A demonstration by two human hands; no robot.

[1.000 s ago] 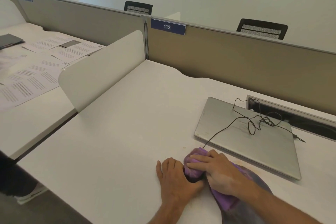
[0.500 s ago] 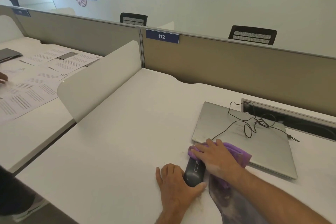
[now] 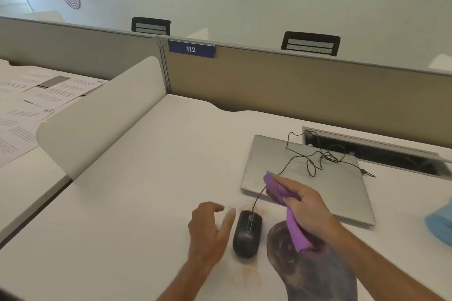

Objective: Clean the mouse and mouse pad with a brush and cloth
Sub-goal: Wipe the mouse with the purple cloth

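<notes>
On the white worktop [image 3: 151,203] sits one black wired mouse [image 3: 247,236], so I'll use that as the anchor. Just left of the mouse is the left hand [image 3: 210,232], fingers loose and spread, holding nothing; its thumb is right beside the mouse, and I can't tell whether it touches. Just right of the mouse lies one dark mouse pad [image 3: 310,273], near the mouse's right edge, though I can't say if they meet. Above the pad, up and right of the mouse, the right hand [image 3: 308,208] has its fingers curled around one purple cloth [image 3: 281,193], bunched at the top with a tail hanging down to the pad. One thin black cable [image 3: 305,161] runs from the mouse's front up over one closed silver laptop [image 3: 342,193] behind it. Two black chair backs [image 3: 310,43] show past the beige partition [image 3: 293,85]. Far right of the mouse, one blue thing [image 3: 440,225] is cut off by the edge. No brush in sight.
</notes>
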